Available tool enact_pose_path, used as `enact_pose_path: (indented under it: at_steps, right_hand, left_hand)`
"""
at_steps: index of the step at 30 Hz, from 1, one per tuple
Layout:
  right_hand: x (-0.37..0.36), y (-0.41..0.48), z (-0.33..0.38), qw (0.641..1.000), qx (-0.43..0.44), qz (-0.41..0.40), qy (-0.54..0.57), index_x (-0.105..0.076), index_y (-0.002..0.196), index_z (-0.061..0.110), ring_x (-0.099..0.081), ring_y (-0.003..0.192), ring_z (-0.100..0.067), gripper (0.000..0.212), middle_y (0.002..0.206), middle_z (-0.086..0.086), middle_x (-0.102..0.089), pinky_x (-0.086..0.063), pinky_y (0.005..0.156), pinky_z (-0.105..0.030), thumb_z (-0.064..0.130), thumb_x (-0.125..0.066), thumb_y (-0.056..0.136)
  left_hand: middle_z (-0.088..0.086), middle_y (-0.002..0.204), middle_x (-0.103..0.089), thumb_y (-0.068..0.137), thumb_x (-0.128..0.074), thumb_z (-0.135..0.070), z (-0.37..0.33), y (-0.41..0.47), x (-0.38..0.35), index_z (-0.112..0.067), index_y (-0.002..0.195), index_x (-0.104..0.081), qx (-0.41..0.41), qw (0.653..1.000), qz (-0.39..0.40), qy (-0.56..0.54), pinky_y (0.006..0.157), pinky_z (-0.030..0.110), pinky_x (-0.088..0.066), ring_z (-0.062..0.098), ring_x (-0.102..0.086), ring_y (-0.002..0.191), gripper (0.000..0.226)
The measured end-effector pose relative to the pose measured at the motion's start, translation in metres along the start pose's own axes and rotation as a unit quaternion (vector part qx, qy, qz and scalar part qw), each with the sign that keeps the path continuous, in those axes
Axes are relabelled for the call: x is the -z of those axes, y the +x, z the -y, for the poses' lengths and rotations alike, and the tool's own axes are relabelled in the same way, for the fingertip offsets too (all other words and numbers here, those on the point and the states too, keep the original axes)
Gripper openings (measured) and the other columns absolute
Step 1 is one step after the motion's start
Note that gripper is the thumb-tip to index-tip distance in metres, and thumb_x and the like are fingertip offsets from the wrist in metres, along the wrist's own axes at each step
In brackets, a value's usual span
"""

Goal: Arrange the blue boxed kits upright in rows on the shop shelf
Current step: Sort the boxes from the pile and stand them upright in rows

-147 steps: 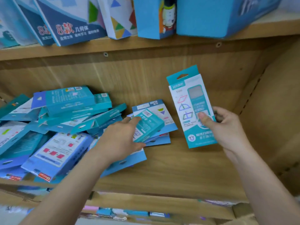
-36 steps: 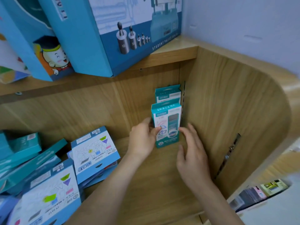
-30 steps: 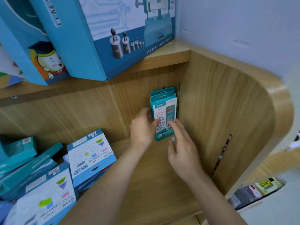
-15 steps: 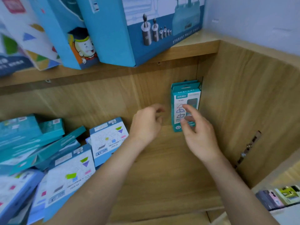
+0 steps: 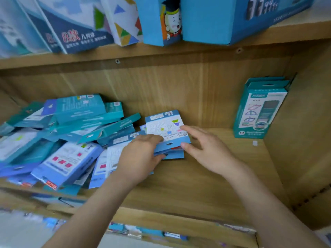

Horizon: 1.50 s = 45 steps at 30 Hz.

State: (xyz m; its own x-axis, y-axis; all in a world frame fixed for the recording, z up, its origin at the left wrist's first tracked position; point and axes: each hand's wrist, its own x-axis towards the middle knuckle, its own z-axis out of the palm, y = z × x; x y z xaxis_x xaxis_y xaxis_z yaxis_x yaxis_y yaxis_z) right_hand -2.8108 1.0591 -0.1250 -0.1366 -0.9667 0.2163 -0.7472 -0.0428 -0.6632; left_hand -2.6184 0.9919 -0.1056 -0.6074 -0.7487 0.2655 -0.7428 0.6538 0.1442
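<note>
Reaching in from the shelf's front edge, both bare forearms run up toward the middle of the wooden shelf (image 5: 179,185). The left hand (image 5: 139,156) lies palm down over the right end of the heap, its fingers curled round the near left edge of a flat blue kit (image 5: 166,131), thumb tucked under that kit's hang tab. The right hand (image 5: 206,147) comes at the same kit from the other side: fingers spread and half open, forefinger on the printed white face, thumb against the near right corner. Whether it truly grips or only touches I cannot tell. That kit lies flat, face up, on top of one or two more blue ones.

Left of the hands sprawls the heap (image 5: 62,136) of blue and teal kits, lying flat and tilted over one another, blurred toward the left edge. The board to the right of the hands is bare wood.

Farther back, in the right rear corner, two teal kits (image 5: 259,111) stand upright, one close behind the other, against the side wall (image 5: 304,122).

Above, on the upper shelf (image 5: 179,51), big blue boxes (image 5: 206,20) stand on edge in a row.
</note>
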Motion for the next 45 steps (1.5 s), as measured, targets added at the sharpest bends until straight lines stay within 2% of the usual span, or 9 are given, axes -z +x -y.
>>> enact_pose_path:
  at_steps: [6, 10, 13, 17, 23, 28, 35, 39, 45]
  right_hand:
    - [-0.023, 0.014, -0.001, 0.987, 0.104, -0.064, -0.101, -0.064, 0.122, 0.022, -0.046, 0.127, -0.024, 0.035, 0.136, 0.000, -0.055, -0.042, 0.102, -0.036, 0.025, -0.066, 0.087]
    - [-0.006, 0.028, 0.004, 0.971, 0.090, -0.177, 0.129, -0.070, 0.104, 0.022, -0.061, 0.107, -0.014, 0.022, 0.110, 0.005, -0.069, -0.043, 0.096, -0.022, 0.022, -0.071, 0.082]
    - [0.025, 0.026, 0.020, 0.951, 0.082, -0.149, 0.259, -0.064, 0.104, 0.034, -0.062, 0.099, -0.005, 0.031, 0.103, 0.012, -0.068, -0.051, 0.085, -0.024, 0.045, -0.072, 0.077]
    - [0.049, 0.013, 0.033, 0.956, 0.066, -0.089, 0.271, -0.064, 0.102, 0.026, -0.065, 0.083, 0.000, 0.036, 0.091, 0.013, -0.070, -0.048, 0.052, -0.014, 0.047, -0.067, 0.072]
    - [0.050, 0.006, 0.015, 0.950, -0.052, -0.153, 0.266, -0.061, 0.091, 0.031, -0.069, 0.069, -0.005, 0.011, 0.085, 0.013, -0.070, -0.049, 0.039, -0.023, 0.039, -0.064, 0.085]
    - [0.053, 0.006, -0.008, 0.929, -0.116, -0.250, 0.248, -0.056, 0.099, 0.027, -0.068, 0.077, -0.010, 0.017, 0.093, 0.009, -0.068, -0.054, 0.042, -0.032, 0.040, -0.059, 0.089]
    - [0.034, 0.042, -0.027, 0.921, -0.133, -0.290, 0.224, -0.051, 0.112, 0.022, -0.066, 0.092, -0.015, 0.029, 0.104, 0.004, -0.063, -0.059, 0.070, -0.044, 0.041, -0.057, 0.091]
    - [0.017, 0.058, -0.046, 0.925, -0.150, -0.269, 0.220, -0.052, 0.109, 0.028, -0.066, 0.095, -0.020, 0.027, 0.104, 0.004, -0.065, -0.057, 0.075, -0.049, 0.045, -0.057, 0.089]
    - [0.004, 0.063, -0.059, 0.905, -0.189, -0.201, 0.324, -0.054, 0.110, 0.020, -0.066, 0.094, -0.018, 0.016, 0.113, -0.005, -0.064, -0.059, 0.072, -0.037, 0.028, -0.052, 0.096]
  left_hand:
    - [0.002, 0.051, -0.054, 0.070, -0.072, -0.021, 0.005, 0.006, 0.004, -0.018, 0.062, -0.052, -0.075, 0.990, -0.033, 0.116, 0.038, 0.025, -0.035, 0.025, -0.056, 0.044, 0.022]
    - [0.006, 0.074, -0.066, 0.090, -0.045, -0.026, 0.010, 0.009, 0.017, -0.011, 0.084, -0.065, -0.070, 0.982, -0.175, -0.018, 0.053, 0.034, -0.051, 0.025, -0.064, 0.066, 0.025]
    - [0.000, 0.070, -0.065, 0.094, -0.053, -0.024, 0.001, 0.012, 0.039, -0.011, 0.088, -0.068, -0.013, 0.956, -0.247, -0.156, 0.059, 0.018, -0.042, 0.013, -0.054, 0.066, 0.021]
    - [-0.001, 0.071, -0.069, 0.092, -0.060, -0.021, -0.014, 0.015, 0.044, -0.018, 0.088, -0.070, 0.095, 0.914, -0.200, -0.341, 0.061, 0.026, -0.050, 0.016, -0.063, 0.068, 0.011]
    - [0.001, 0.088, -0.071, 0.091, -0.060, -0.016, -0.020, 0.023, 0.038, -0.014, 0.102, -0.064, 0.134, 0.836, -0.113, -0.520, 0.072, 0.030, -0.057, 0.012, -0.069, 0.082, 0.012]
    - [-0.008, 0.119, -0.063, 0.086, -0.064, -0.032, -0.005, 0.025, 0.011, -0.025, 0.118, -0.061, 0.030, 0.993, 0.070, -0.095, 0.091, 0.023, -0.041, 0.013, -0.057, 0.111, 0.033]
    - [0.006, 0.126, -0.054, 0.089, -0.053, -0.037, -0.016, 0.036, -0.023, -0.019, 0.135, -0.038, -0.030, 0.969, 0.131, 0.208, 0.089, 0.036, -0.041, 0.029, -0.054, 0.113, 0.052]
    - [0.008, 0.115, -0.059, 0.092, -0.044, -0.014, -0.020, 0.038, -0.024, -0.012, 0.123, -0.045, -0.048, 0.962, 0.129, 0.237, 0.064, 0.036, -0.039, 0.033, -0.060, 0.099, 0.031]
    - [0.006, 0.117, -0.057, 0.094, -0.039, -0.018, -0.019, 0.030, -0.017, -0.014, 0.116, -0.047, -0.094, 0.956, 0.178, 0.214, 0.067, 0.035, -0.037, 0.032, -0.058, 0.101, 0.024]
